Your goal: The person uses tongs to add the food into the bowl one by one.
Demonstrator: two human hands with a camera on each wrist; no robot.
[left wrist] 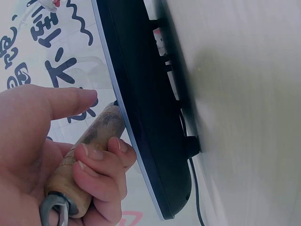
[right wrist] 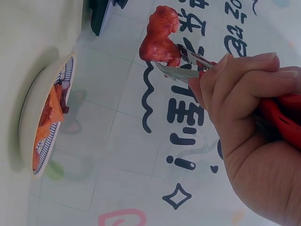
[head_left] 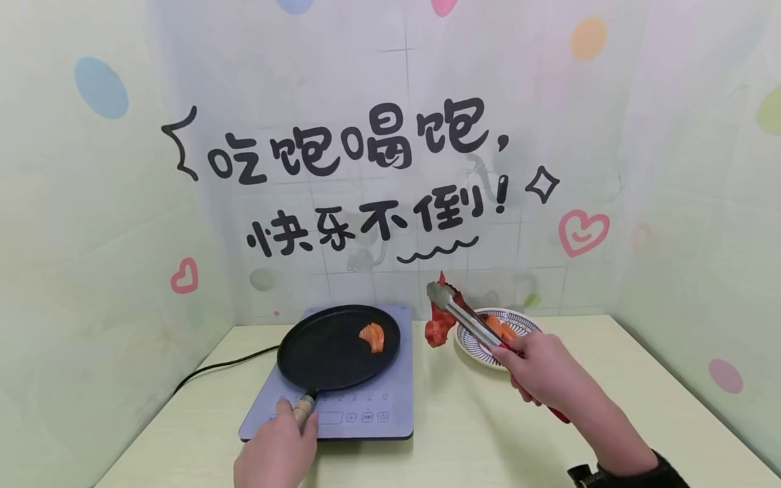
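Observation:
My left hand (head_left: 277, 447) grips the wooden handle (left wrist: 101, 129) of a flat black frying pan (head_left: 329, 349). Toward the pan's right side lies an orange piece of food (head_left: 373, 337). With my right hand (head_left: 546, 373) I hold metal tongs (head_left: 472, 322) that have red handles (right wrist: 282, 120). Between the tong tips hangs a glossy red piece of meat (right wrist: 161, 37), raised in the air between pan and plate. Behind the tongs stands a patterned plate (head_left: 478, 352) with orange pieces (head_left: 502, 328) on it; in the right wrist view darker bits (right wrist: 65, 94) show there too.
The pan sits on a light purple induction cooktop (head_left: 399, 407) with touch buttons near its front edge. A black cable (head_left: 226, 366) runs from it to the left. Printed curtain walls (head_left: 390, 203) enclose the pale wooden table (head_left: 457, 434) at the back and sides.

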